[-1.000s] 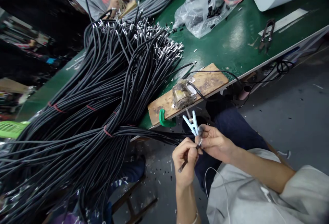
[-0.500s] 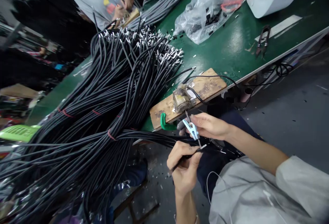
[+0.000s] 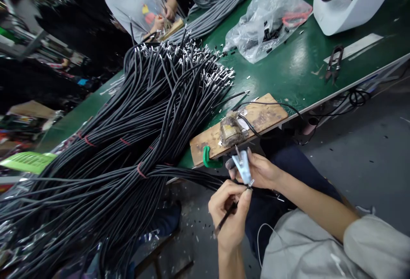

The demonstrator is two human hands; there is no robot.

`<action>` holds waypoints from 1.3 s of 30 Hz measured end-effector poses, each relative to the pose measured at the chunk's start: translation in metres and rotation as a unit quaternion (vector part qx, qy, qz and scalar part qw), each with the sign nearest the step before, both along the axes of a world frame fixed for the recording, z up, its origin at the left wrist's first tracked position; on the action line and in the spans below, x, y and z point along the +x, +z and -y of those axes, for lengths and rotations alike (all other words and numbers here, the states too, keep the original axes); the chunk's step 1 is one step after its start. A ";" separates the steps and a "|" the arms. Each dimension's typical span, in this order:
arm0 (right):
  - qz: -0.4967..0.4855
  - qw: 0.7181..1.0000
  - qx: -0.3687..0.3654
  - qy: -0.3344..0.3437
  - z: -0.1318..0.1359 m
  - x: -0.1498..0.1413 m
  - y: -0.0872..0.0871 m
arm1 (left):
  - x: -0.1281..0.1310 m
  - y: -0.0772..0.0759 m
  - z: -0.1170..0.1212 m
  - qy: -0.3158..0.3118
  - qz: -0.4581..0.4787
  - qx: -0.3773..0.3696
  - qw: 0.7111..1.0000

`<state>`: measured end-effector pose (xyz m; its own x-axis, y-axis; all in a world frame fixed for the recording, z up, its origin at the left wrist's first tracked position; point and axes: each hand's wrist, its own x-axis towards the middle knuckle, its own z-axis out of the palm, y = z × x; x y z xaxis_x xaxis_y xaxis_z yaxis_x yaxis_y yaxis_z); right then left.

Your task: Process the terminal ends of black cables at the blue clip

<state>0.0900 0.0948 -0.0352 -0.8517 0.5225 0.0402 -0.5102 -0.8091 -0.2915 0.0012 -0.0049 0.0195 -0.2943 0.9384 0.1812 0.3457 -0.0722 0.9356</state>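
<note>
At far left of view, lime-green strip bears dark marks too blurred to read. Black cable: slim, round, with bare silvery end; sits below near edge of wooden board, pinched between thumb and fingers of left hand. Long axis slants lower left to upper right, silvery end pointing up-right, just beside pale-blue clip. Right hand seems to pinch clip's handles.
</note>
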 end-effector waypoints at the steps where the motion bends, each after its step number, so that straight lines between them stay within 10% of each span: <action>1: 0.008 1.000 -0.009 -0.003 -0.001 0.002 -0.004 | 0.000 0.000 0.001 -0.004 0.001 -0.001 1.000; 6: 0.065 0.996 0.003 -0.061 -0.005 0.026 -0.024 | -0.002 -0.001 0.009 -0.020 -0.002 0.016 1.000; 10: 0.179 0.956 0.161 -0.169 0.002 0.058 -0.020 | -0.003 -0.007 0.012 -0.040 0.018 -0.012 0.999; 16: 0.304 0.687 0.578 -0.319 0.031 0.066 0.021 | 0.003 -0.027 0.005 -0.026 0.045 -0.178 0.983; 21: 0.353 0.632 0.563 -0.398 0.040 0.052 0.023 | 0.007 -0.028 0.013 -0.007 0.032 -0.080 0.996; 26: 0.397 0.514 0.583 -0.489 0.047 0.046 0.006 | 0.016 -0.022 0.022 0.008 -0.058 -0.079 0.995; 28: 0.377 0.544 0.561 -0.497 0.050 0.044 0.004 | 0.018 -0.021 0.024 0.014 -0.081 -0.083 0.993; 34: 0.248 0.847 0.352 -0.312 0.050 0.041 0.003 | 0.014 -0.019 0.023 -0.003 -0.011 -0.082 0.997; 39: 0.226 0.890 0.314 -0.242 0.042 0.047 0.002 | 0.007 -0.013 0.019 -0.027 0.035 -0.136 0.990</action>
<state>0.1366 0.0525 -0.0335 -0.5358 0.8282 0.1642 -0.4705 -0.1314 -0.8726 0.0080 -0.0243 0.0069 -0.2444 0.9645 -0.1001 0.2810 0.1692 0.9447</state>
